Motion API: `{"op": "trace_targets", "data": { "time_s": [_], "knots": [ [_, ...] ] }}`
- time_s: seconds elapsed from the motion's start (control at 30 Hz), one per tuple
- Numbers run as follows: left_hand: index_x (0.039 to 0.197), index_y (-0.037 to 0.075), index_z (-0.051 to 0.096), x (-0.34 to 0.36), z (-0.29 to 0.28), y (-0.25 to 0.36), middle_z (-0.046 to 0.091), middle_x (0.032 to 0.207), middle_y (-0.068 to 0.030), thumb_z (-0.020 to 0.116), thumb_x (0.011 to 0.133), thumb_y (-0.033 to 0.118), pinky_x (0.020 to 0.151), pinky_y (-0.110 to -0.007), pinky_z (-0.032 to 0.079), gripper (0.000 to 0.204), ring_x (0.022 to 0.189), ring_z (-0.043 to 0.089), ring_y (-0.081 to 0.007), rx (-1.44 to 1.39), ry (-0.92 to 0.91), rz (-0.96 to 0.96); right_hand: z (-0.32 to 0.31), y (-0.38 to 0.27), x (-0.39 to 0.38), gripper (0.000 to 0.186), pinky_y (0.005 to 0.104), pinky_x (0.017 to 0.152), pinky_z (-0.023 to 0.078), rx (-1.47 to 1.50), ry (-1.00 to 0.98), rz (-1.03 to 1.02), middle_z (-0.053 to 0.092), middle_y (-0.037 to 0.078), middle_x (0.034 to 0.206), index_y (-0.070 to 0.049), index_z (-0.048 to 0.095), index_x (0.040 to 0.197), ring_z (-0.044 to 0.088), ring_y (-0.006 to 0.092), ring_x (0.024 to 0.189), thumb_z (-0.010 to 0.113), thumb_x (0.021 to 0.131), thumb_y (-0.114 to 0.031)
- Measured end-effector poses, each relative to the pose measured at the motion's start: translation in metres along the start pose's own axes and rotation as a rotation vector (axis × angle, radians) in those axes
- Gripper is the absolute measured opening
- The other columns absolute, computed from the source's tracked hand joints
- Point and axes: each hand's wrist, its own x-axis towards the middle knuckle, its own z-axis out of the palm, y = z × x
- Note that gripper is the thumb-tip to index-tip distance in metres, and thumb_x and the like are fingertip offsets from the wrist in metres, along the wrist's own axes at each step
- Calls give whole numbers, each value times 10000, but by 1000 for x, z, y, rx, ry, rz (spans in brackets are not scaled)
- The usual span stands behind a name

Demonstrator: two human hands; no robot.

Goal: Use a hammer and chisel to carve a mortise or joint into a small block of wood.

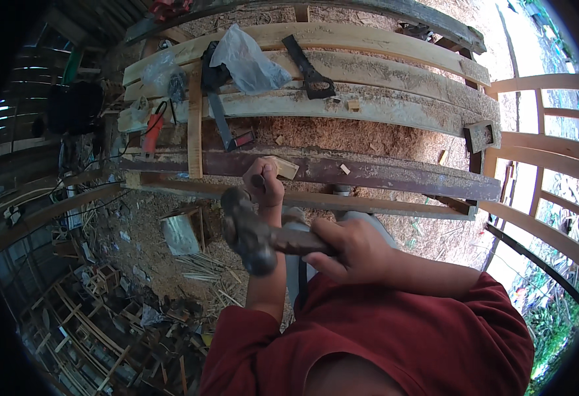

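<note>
My right hand (349, 251) grips the handle of a dark mallet (250, 231), whose heavy head hangs just below my left hand. My left hand (263, 185) is closed around a chisel (258, 179) with a dark round end, held upright against a dark reddish-brown plank (369, 173). A small pale wood block (285, 167) lies on the plank right beside that hand. Both sleeves are dark red.
Pale curved planks (382, 72) lie across the sawdust-covered bench, with a clear plastic bag (248, 63), a black handsaw (310, 69), a dark square (222, 122) and a red tool (151, 134). Wooden frames (547, 152) stand at right. Scrap sticks (104, 317) litter the ground at left.
</note>
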Motion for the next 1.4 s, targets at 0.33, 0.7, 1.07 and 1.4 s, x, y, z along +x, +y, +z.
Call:
{"op": "trace_targets", "data": {
  "time_s": [0.33, 0.7, 1.07, 1.4],
  "knots": [
    [734, 77, 372, -3, 1, -14, 355, 625, -14, 490, 971, 161, 568, -339, 267, 278, 585, 311, -125, -268, 17, -71, 7, 10, 2, 388, 513, 615, 528, 19, -34, 22, 664, 190, 731, -61, 576, 1005, 677, 448, 709, 654, 1008, -441],
    [772, 103, 333, -9, -22, -11, 285, 637, 0, 462, 960, 154, 609, -343, 290, 233, 601, 274, -134, -330, 49, -32, 104, 210, 97, 495, 391, 596, 457, 223, 492, 538, 543, 72, 672, -20, 567, 876, 483, 177, 606, 846, 893, -429],
    [790, 123, 317, -23, -34, -49, 260, 603, -9, 421, 981, 207, 578, -354, 291, 233, 566, 269, -141, -429, 206, 25, 166, 278, 145, 449, 293, 589, 449, 594, 407, 735, 560, -34, 725, -81, 582, 871, 512, 77, 657, 935, 817, -352],
    [812, 153, 326, 21, -89, 17, 285, 600, 20, 408, 1050, 283, 543, -322, 197, 283, 540, 224, -104, -528, 68, 146, 163, 291, 154, 417, 284, 595, 442, 579, 443, 675, 564, -36, 738, -71, 596, 893, 502, 70, 669, 920, 841, -329]
  ]
}}
